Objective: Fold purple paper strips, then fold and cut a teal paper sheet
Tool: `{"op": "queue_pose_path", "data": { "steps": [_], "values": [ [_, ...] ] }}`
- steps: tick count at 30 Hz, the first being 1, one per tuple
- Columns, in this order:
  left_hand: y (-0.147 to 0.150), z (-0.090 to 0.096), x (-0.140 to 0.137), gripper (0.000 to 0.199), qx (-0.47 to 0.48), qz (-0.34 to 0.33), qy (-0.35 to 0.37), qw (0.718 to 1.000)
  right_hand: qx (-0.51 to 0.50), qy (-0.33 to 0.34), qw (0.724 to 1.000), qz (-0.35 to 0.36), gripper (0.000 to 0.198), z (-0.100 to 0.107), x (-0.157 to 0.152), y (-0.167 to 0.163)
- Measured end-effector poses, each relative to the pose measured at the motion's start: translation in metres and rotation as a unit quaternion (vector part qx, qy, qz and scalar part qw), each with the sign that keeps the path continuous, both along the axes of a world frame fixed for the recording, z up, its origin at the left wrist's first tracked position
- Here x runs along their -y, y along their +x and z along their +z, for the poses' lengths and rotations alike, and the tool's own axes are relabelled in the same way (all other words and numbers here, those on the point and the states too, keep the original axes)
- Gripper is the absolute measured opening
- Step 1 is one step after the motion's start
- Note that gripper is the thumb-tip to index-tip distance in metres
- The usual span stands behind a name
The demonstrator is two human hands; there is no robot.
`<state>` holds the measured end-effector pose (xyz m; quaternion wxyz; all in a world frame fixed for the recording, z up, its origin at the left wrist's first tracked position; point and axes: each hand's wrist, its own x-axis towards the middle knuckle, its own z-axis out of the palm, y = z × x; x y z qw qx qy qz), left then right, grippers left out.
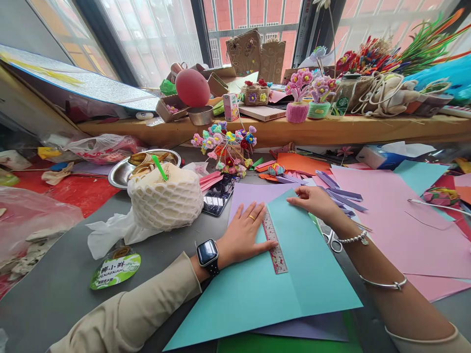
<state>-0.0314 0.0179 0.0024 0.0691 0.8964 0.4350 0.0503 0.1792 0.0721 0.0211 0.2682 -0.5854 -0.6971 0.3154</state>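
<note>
A large turquoise sheet of paper (250,299) lies in front of me, over a purple sheet (312,327). On it rests a clear ruler with a red printed edge (278,259). My left hand (246,229) is spread flat on the paper, with its thumb across the ruler. At the far edge, my right hand (312,202) pinches the turquoise paper's upper corner between thumb and fingers, and the paper rises slightly there. Scissors (334,242) lie beside the sheet, partly under my right wrist. A crease or fold line runs down the paper right of the ruler.
Left stands a coconut in white foam netting (165,203) with a green straw, near a metal bowl (117,177) and a phone (221,195). Pink sheets (390,225) and folded purple strips (344,193) lie right. Yarn flowers (228,147) stand behind, below a crowded ledge (147,131).
</note>
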Motion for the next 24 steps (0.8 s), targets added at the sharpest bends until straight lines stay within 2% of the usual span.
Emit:
{"op": "queue_pose_path", "data": {
  "steps": [6,13,24],
  "values": [
    [0.0,0.0,0.0,0.08,0.0,0.003,-0.006,1.0,0.011,-0.038,0.998,0.048,0.025,0.004,0.003,-0.001],
    [0.0,-0.002,0.0,0.079,0.006,0.001,-0.001,1.0,0.094,0.044,0.994,0.029,0.026,0.011,0.006,-0.006],
    [-0.001,-0.001,0.0,0.08,0.014,-0.002,-0.001,1.0,0.114,0.105,0.987,0.036,0.017,0.018,0.014,-0.016]
  ]
}}
